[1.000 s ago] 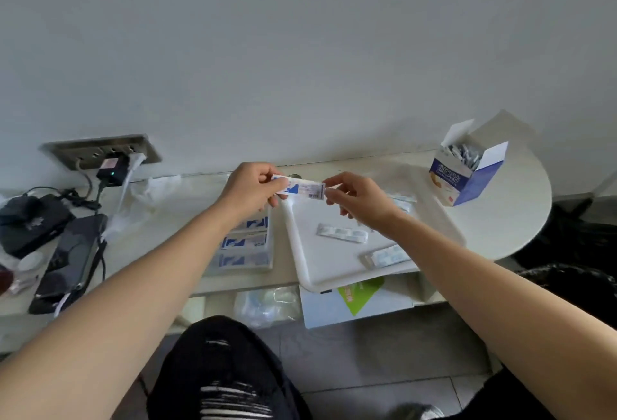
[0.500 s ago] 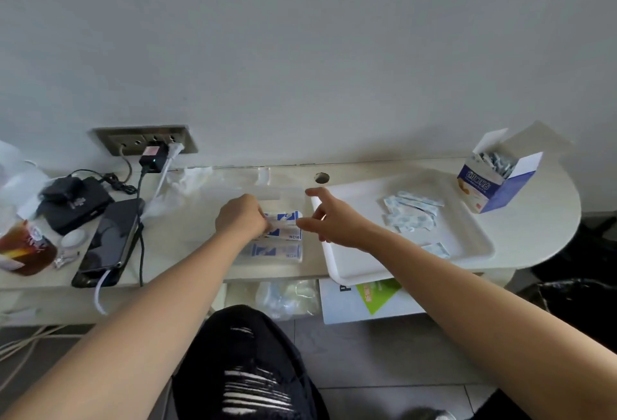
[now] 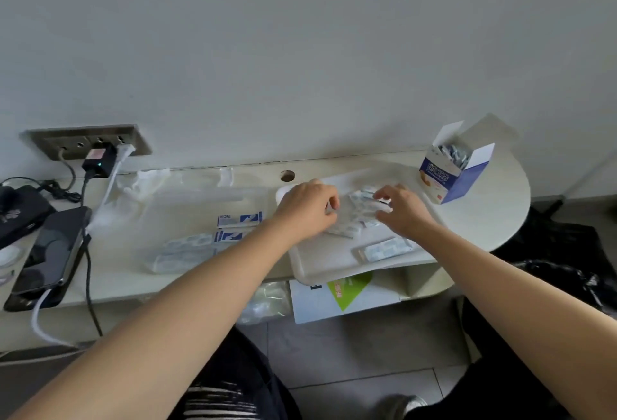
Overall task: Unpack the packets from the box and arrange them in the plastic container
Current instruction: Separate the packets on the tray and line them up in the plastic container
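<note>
Shifts both hands off blue packets (image 3: 238, 219) onto pile (image 3: 347, 224) in tray (image 3: 327, 262); curls left hand (image 3: 307, 209), cannot tell round what; rests relaxed right hand (image 3: 404, 210) on pile. Points to fetching next packet.

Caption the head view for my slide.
Left hand and right hand reach into loose packets on the white tray; the opened blue box stands to its right.

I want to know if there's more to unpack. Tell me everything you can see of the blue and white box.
The box looks like cardboard, blue and white with an orange picture on its front. It stands upright at the right end of the table, near the wall, close beside the white tray. Its top flaps are open and small packets show inside. The right hand is over the tray, apart from it.
</note>
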A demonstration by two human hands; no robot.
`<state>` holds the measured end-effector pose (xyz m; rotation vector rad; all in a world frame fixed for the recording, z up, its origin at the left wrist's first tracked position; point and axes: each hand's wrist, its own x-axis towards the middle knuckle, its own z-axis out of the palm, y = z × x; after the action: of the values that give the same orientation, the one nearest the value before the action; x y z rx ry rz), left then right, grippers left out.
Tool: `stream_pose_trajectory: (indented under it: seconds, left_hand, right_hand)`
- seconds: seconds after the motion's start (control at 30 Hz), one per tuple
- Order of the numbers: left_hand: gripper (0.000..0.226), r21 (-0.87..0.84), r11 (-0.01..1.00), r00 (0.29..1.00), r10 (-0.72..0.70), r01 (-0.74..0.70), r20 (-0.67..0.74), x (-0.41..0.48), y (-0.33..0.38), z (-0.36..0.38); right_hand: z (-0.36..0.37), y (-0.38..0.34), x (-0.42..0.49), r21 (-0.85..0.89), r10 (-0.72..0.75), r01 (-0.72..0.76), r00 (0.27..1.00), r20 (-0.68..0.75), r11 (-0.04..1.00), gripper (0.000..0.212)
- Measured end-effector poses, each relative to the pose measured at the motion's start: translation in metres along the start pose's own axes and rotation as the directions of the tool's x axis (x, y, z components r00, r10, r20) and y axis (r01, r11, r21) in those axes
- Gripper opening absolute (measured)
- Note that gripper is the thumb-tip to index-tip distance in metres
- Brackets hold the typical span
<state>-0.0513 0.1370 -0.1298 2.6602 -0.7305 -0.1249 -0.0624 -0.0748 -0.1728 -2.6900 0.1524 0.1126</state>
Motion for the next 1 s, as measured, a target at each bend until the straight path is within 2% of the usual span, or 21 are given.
stream_pose_trajectory:
  seconds: [0.07, 0.2, 0.37, 0.5, 0.63, 0.7, 0.83, 0.93, 1.0]
  left_hand:
    - [0.030, 0.086, 0.996, 0.990, 0.013, -0.025, 0.140, 0.010, 0.007, 0.015]
    - [0.046, 0.172, 0.985, 0.970, -0.070, 0.030, 0.231, 0.023, 0.005, 0.035]
    - [0.039, 0.144, 0.982, 0.949, -0.157, 0.121, 0.272, 0.029, -0.001, 0.044]
    - [0.027, 0.132, 0.982, 0.936, -0.171, 0.136, 0.307, 0.036, -0.002, 0.045]
    - [0.044, 0.080, 0.980, 0.925, -0.197, 0.181, 0.324, 0.038, -0.001, 0.044]
    - [0.043, 0.064, 0.974, 0.908, -0.225, 0.216, 0.353, 0.039, -0.001, 0.043]
    - [0.035, 0.084, 0.974, 0.901, -0.228, 0.212, 0.368, 0.041, 0.002, 0.041]
    - [0.033, 0.075, 0.978, 0.918, -0.210, 0.196, 0.336, 0.038, 0.001, 0.040]
    - [0.032, 0.063, 0.981, 0.930, -0.193, 0.183, 0.311, 0.035, -0.001, 0.041]
  right_hand:
    - [0.004, 0.010, -0.004, -0.029, 0.002, -0.001, 0.999, 0.033, 1.000, 0.040]
    - [0.009, 0.016, -0.003, -0.032, -0.007, 0.007, 1.000, 0.027, 0.999, 0.046]
    - [0.011, 0.017, 0.006, -0.017, 0.052, -0.052, 0.998, 0.017, 0.998, 0.052]
    - [0.011, 0.013, 0.008, 0.040, 0.056, -0.058, 0.997, 0.046, 0.998, 0.040]
    - [0.009, 0.014, 0.008, 0.161, 0.073, -0.082, 0.995, 0.065, 0.984, 0.037]
    - [0.008, 0.014, 0.006, 0.204, 0.086, -0.098, 0.994, 0.064, 0.974, 0.038]
    - [0.008, 0.012, 0.009, 0.254, 0.080, -0.091, 0.995, 0.054, 0.963, 0.032]
    - [0.011, 0.005, 0.012, 0.293, 0.122, -0.144, 0.988, 0.092, 0.945, 0.041]
    - [0.015, -0.003, 0.013, 0.236, 0.150, -0.171, 0.983, 0.105, 0.957, 0.044]
